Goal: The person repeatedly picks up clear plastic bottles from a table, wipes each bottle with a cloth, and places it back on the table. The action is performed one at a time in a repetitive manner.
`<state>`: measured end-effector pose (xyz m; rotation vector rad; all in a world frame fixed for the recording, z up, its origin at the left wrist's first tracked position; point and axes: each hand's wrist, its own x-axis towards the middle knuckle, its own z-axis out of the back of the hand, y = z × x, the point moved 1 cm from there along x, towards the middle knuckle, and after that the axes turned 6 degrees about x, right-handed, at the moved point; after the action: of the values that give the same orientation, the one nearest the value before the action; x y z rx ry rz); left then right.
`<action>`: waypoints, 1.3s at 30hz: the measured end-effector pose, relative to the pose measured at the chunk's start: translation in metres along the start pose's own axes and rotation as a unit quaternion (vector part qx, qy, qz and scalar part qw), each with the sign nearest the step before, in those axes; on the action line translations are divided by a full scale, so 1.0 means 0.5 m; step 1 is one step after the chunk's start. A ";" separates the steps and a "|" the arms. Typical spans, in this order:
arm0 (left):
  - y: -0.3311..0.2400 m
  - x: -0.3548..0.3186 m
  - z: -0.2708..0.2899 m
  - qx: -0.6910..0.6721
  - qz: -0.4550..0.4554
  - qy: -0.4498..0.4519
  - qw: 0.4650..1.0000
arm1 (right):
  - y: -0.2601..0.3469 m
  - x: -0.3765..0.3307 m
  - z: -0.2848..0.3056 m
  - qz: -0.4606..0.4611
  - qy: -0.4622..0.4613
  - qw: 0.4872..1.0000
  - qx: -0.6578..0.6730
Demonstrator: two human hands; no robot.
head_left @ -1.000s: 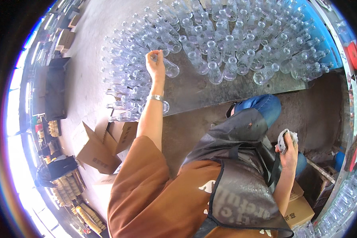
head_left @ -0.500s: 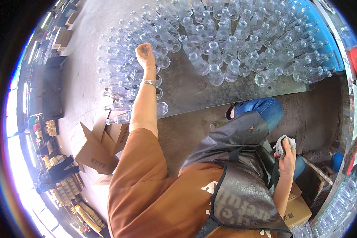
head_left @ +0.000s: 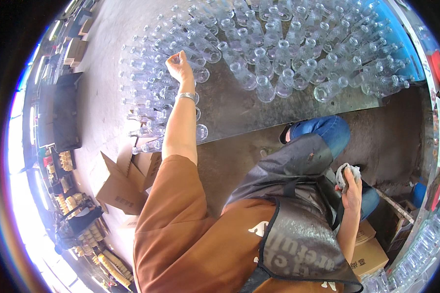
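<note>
While the left arm stretches far forward, these lines hold:

Left hand: the left hand reaches out toward 11 o'clock, fingers curled down into the field of clear glass bottles; its grip looks pinched narrow on a bottle neck, though the fingertips hide the contact.

Change: compared with half a second ago and a full second ago, this hand has slid leftward along the near edge of the bottles, from the rows nearer the middle to the left-hand cluster; judged from that, the work is moving bottle by bottle along the rows.

Right hand: the right hand sits low at 4 o'clock beside the hip, its grip closed around a crumpled grey cloth, much as it was a second ago.

Bottles: they stand upright and packed close on the grey floor sheet, spread from 10 o'clock to 2 o'clock; a few at the left edge lie on their sides.

Surroundings: open cardboard boxes lie at 8 o'clock, another box at 4 o'clock; a dark apron covers the brown shirt.

Wrist: a metal bracelet circles the left wrist.
</note>
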<state>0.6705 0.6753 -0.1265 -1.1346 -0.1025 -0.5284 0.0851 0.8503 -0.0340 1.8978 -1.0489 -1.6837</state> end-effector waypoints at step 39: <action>-0.496 -0.591 0.169 -0.535 0.299 0.683 0.398 | 0.105 -0.105 -0.141 0.072 0.173 0.982 0.033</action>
<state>0.3160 0.7749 0.0168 -1.4098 2.3764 -0.7039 0.1386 0.8426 0.0528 2.0104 -1.0798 -1.1985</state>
